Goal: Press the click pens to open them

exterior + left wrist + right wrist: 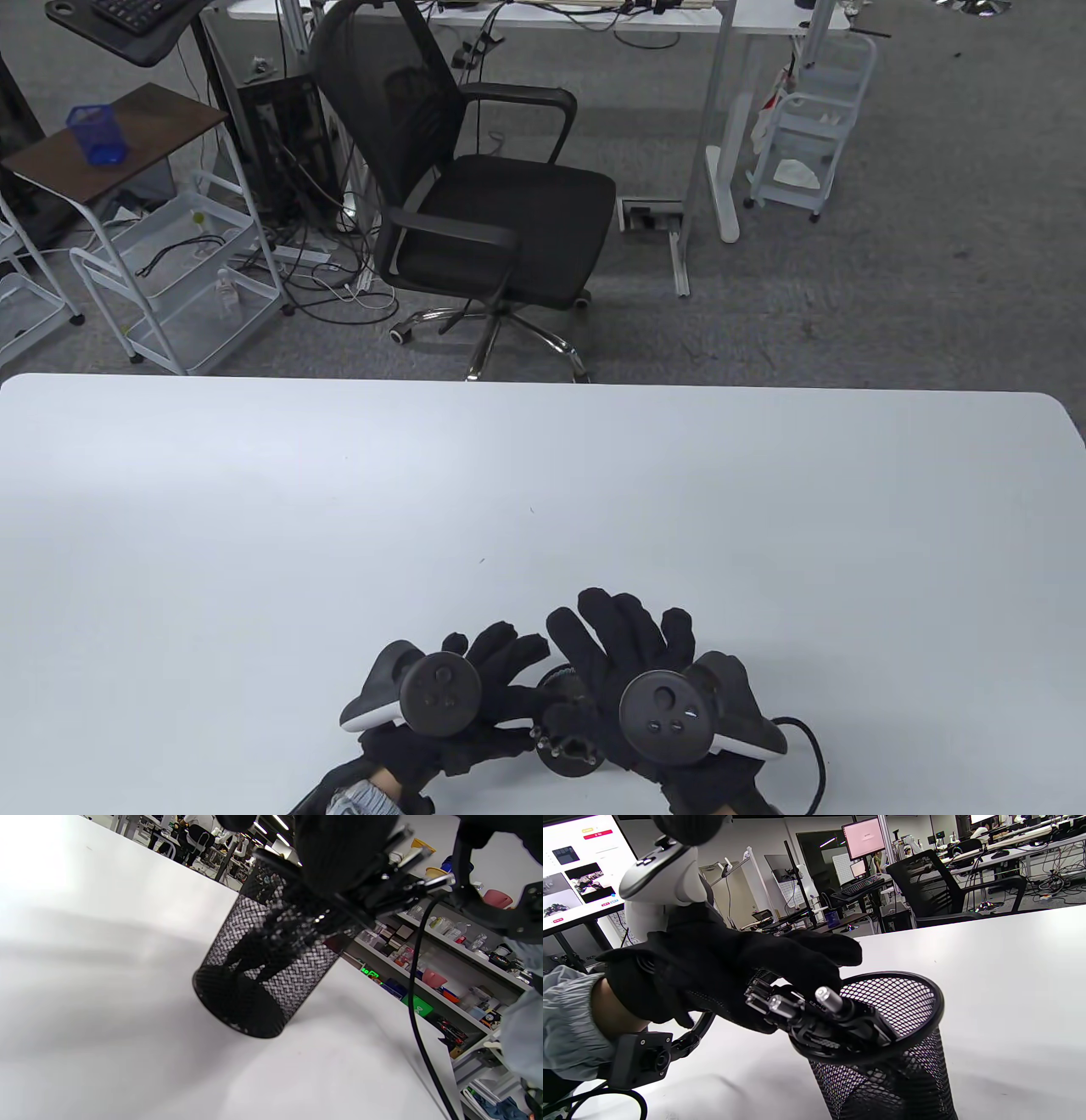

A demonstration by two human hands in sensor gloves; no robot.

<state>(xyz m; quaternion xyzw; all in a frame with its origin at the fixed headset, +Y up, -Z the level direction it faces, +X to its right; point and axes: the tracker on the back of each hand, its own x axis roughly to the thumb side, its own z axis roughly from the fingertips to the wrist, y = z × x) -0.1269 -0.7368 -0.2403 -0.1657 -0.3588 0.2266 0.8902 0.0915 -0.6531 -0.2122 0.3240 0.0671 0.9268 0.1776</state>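
We found the white bench (pixel 543 475) carrying one item of concern, a black mesh cup (pixel 891 1052), standing near the front edge between the two hands. In the left wrist view the cup appeared tilted, though that camera itself sat askew, so we could not tell whether the base lay flat.

The left hand (pixel 475 688) reached over the cup's rim, its fingers (pixel 814 961) laid across the pens; whether they had closed round a barrel, we could not tell. The right hand (pixel 628 671) hovered just beside the cup with fingers spread, and held nothing that we could see.

The pens (pixel 814 1010) stood bunched together in the cup, leaning toward the left hand, their silver click buttons (pixel 825 995) uppermost and exposed.

Risks, in our judgement: the cup was light and the pens leaned to one side, so a sideways pull on one pen could tip it and spill the rest. The bunched barrels could drag a neighbour out with the chosen pen. Thick glove fabric could slip off a small button and leave the click incomplete.
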